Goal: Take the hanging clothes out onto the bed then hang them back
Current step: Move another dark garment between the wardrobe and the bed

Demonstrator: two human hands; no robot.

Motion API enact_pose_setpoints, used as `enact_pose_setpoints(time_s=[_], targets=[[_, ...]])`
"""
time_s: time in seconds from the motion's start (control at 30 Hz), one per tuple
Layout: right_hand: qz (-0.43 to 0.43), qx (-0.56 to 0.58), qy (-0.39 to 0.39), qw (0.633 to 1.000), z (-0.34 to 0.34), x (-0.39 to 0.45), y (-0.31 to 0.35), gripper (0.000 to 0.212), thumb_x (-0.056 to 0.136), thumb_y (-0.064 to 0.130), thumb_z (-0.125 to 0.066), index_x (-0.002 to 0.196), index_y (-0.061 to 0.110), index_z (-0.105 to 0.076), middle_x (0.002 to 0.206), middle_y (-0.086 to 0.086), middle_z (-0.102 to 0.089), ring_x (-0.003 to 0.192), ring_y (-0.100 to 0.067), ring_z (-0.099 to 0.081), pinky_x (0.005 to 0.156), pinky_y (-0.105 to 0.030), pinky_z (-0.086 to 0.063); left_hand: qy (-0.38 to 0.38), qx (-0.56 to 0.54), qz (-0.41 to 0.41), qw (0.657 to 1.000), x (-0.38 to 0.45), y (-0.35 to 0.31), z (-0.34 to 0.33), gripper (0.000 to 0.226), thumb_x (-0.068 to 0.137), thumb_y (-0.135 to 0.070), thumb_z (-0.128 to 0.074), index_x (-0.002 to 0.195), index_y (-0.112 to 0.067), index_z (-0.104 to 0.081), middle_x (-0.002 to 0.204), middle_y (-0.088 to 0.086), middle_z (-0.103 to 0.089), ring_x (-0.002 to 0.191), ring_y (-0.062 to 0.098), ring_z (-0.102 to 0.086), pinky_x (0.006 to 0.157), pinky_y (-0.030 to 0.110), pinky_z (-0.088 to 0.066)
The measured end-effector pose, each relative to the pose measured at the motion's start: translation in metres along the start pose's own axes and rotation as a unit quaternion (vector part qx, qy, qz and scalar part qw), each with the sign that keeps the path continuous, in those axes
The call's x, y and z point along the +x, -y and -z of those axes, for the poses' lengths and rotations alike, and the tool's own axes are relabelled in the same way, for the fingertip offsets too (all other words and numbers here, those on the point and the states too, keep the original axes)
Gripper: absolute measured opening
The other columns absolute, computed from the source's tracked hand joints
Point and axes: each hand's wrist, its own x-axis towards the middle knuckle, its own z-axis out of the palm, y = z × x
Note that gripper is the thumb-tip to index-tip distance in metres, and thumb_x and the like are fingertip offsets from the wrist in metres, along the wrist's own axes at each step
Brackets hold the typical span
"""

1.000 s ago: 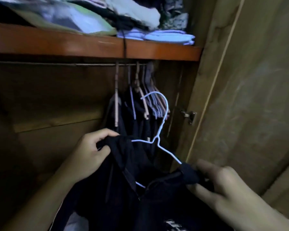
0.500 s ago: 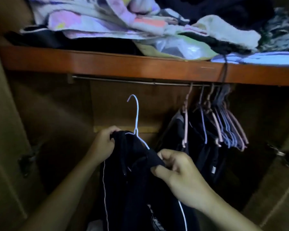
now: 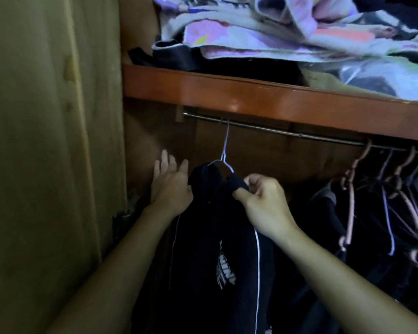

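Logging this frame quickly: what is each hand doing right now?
Left hand: open, fingers spread, against the dark jacket's left shoulder, gripping nothing.
Right hand: closed, pinching the jacket's right shoulder on the wire hanger.

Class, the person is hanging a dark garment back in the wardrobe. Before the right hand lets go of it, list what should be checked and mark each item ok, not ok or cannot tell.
1. Hook of the white wire hanger over the rail: ok, its top meets the rail.
2. Dark garment seated on both hanger shoulders: cannot tell, the right hand covers one side.
3. Right hand's grip on the garment's shoulder: ok, fabric pinched between thumb and fingers.
4. Left hand free: ok, open, fingers spread beside the garment.
5. Room on the rail: ok, the other hangers are bunched far to the right.
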Motion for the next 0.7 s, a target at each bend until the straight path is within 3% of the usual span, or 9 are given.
enact_pose_setpoints(time_s=[0.1,0.23,0.33,0.4,0.57,0.7], targets=[[0.006,-0.024,0.01,1.0,-0.011,0.03,0.008,0.016,0.08,0.011,-0.069,0.067,0.005,-0.062,0.065,-0.012,-0.065,0.061,-0.019,-0.06,0.06,-0.036,-0.048,-0.004,0.145,0.007,0.989,-0.007,0.005,0.0,0.088,0.09,-0.045,-0.054,0.155,-0.011,-0.006,0.159,0.027,0.004,0.147,0.038,0.018,0.119,0.045,0.01],[0.019,-0.041,0.047,0.998,-0.027,0.065,0.018,0.016,0.085,0.016,-0.067,0.073,0.005,-0.068,0.074,-0.011,-0.069,0.073,-0.025,-0.067,0.065,-0.04,-0.056,0.015,0.185,0.031,0.982,-0.009,0.005,0.001,0.092,0.09,-0.051,-0.051,0.155,-0.008,-0.001,0.158,0.03,0.014,0.146,0.039,0.021,0.118,0.044,0.013],[0.0,-0.071,0.09,0.993,-0.042,0.09,0.029,0.02,0.094,0.025,-0.06,0.081,0.011,-0.064,0.072,-0.001,-0.059,0.073,-0.021,-0.061,0.056,-0.026,-0.045,0.021,0.164,0.039,0.985,-0.008,0.003,0.004,0.09,0.09,-0.046,-0.051,0.155,-0.007,-0.003,0.158,0.029,0.014,0.146,0.037,0.021,0.119,0.043,0.013],[-0.019,-0.093,0.105,0.99,-0.055,0.104,0.033,0.022,0.098,0.029,-0.054,0.085,0.012,-0.06,0.074,-0.001,-0.055,0.074,-0.023,-0.061,0.052,-0.026,-0.039,0.025,0.151,0.044,0.987,-0.007,0.002,0.005,0.088,0.089,-0.044,-0.05,0.155,-0.007,-0.004,0.158,0.028,0.013,0.146,0.037,0.021,0.119,0.043,0.013],[-0.022,-0.119,0.091,0.988,-0.088,0.123,0.031,0.027,0.095,0.022,-0.054,0.107,0.001,-0.066,0.111,-0.019,-0.067,0.102,-0.036,-0.066,0.069,-0.029,-0.044,0.021,0.137,0.041,0.99,-0.009,0.003,0.007,0.081,0.09,-0.035,-0.049,0.155,-0.006,-0.01,0.159,0.027,0.011,0.147,0.036,0.019,0.121,0.042,0.01],[-0.037,-0.106,0.095,0.989,-0.114,0.115,0.032,0.022,0.091,0.021,-0.059,0.106,0.006,-0.066,0.112,-0.015,-0.067,0.104,-0.032,-0.066,0.078,-0.03,-0.053,0.041,0.141,0.008,0.989,-0.013,0.006,0.013,0.074,0.091,-0.028,-0.047,0.154,-0.008,-0.014,0.16,0.027,0.003,0.148,0.036,0.013,0.121,0.043,0.009]])
